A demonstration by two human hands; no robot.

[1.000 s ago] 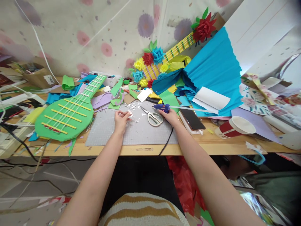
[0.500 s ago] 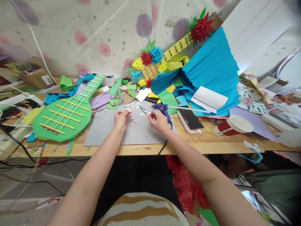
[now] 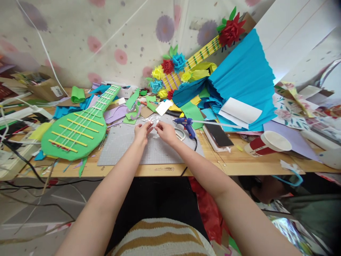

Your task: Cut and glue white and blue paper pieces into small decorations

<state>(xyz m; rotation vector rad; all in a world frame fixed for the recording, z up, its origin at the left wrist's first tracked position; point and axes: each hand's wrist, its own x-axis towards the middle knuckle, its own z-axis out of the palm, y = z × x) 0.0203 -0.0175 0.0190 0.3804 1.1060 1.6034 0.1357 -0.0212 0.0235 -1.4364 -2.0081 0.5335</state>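
Over the grey cutting mat [image 3: 119,149], my left hand [image 3: 142,132] and my right hand [image 3: 164,131] are close together, fingertips almost meeting. My left hand's fingers are pinched by small white paper bits [image 3: 151,120]; what exactly they hold is too small to make out. My right hand's fingers are also bent together, and their tips are partly hidden. Beside my right hand lie the scissors [image 3: 181,134], with their white handles showing and the blades hidden behind the hand. A blue glue gun [image 3: 188,124] with a long glue stick rests just right of them.
To the left lies a green paper guitar [image 3: 71,137] with yellow strips. A flower-decorated yellow guitar [image 3: 204,53] leans at the back beside blue crepe paper [image 3: 242,85]. A phone [image 3: 218,134] and a paper cup [image 3: 268,144] stand at right. Colored scraps [image 3: 115,114] litter the back.
My right hand has let go of the scissors, which now lie on the mat, and has moved left to my left hand. My left hand has shifted slightly right.
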